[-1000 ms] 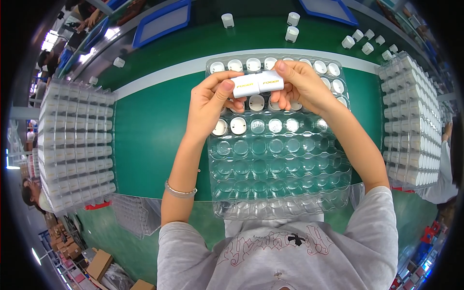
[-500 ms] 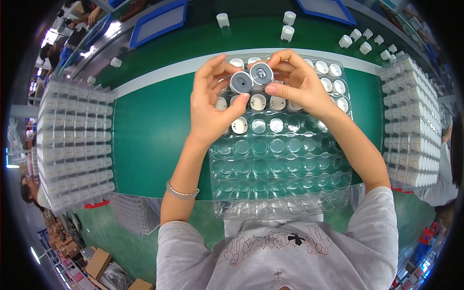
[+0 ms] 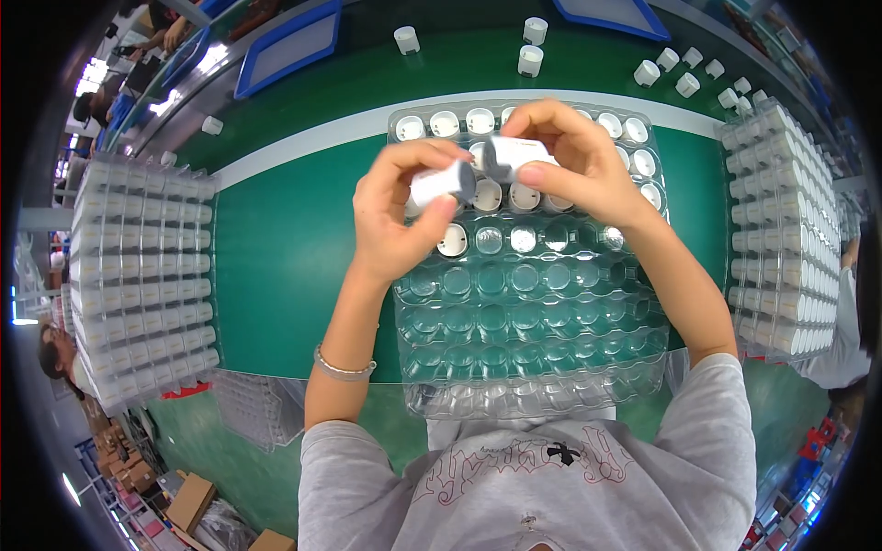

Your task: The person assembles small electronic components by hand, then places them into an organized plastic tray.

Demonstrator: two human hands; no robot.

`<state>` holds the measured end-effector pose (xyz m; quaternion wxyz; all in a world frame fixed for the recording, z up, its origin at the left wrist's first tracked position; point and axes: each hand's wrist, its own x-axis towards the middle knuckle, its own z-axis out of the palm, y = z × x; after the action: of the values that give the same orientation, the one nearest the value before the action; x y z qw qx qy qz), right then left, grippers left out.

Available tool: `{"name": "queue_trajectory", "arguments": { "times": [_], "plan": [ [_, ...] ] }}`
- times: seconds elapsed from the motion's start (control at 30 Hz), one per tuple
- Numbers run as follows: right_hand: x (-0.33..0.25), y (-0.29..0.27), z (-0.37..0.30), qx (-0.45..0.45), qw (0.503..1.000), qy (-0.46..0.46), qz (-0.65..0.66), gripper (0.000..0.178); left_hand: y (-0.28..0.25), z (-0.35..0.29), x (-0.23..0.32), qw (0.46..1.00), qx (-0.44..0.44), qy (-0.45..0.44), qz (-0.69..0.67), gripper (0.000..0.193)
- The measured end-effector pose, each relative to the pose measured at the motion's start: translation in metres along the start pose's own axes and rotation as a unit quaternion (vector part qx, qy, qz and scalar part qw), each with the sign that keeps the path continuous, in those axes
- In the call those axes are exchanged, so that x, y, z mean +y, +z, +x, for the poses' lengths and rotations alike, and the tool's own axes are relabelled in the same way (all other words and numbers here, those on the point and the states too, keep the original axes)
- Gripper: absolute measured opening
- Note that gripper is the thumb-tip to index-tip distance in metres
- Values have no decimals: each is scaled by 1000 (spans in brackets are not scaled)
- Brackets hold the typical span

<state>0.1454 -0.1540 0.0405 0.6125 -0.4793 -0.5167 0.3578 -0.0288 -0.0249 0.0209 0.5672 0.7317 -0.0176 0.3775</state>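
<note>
My left hand (image 3: 400, 207) grips a white cylinder with a dark grey end (image 3: 435, 186), blurred by motion. A second white cylinder with a grey end (image 3: 516, 157) is pinched between the thumb and fingers of my right hand (image 3: 579, 165). Both cylinders are tilted, their grey ends turned toward each other with a small gap between. Beneath my hands lies a clear plastic tray (image 3: 528, 317) of round pockets. Its far rows hold several white cylinders (image 3: 445, 125); one more white cylinder (image 3: 451, 240) sits in a row nearer me. My hands hide part of the far rows.
Tall stacks of filled clear trays stand at the left (image 3: 142, 275) and right (image 3: 781, 239). Loose white cylinders (image 3: 530, 61) are scattered on the green bench beyond a pale strip. Blue-rimmed trays (image 3: 289, 48) lie at the back. Other people are at the far left and right edges.
Both cylinders have turned from showing their grey end faces to showing their white sides. My left hand has moved slightly left and toward me, widening the gap between them.
</note>
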Motion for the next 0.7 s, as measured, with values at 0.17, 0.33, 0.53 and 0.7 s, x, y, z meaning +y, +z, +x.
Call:
{"name": "queue_trajectory", "arguments": {
  "times": [0.17, 0.33, 0.53, 0.7],
  "plan": [
    [-9, -13, -1, -205, 959, -53, -191, 23, 3, 6, 12, 966, -234, -42, 101, 28],
    [-7, -6, -7, -263, 911, -103, -300, 28, 4, 3, 14, 955, -237, -74, 160, 41],
    [-7, -5, -11, -245, 902, -55, -352, 37, 6, 6, 17, 955, -230, -103, 158, 38],
    [-8, -6, -10, -253, 899, -78, -349, 38, 5, 5, 15, 950, -241, -97, 175, 38]
  ]
}}
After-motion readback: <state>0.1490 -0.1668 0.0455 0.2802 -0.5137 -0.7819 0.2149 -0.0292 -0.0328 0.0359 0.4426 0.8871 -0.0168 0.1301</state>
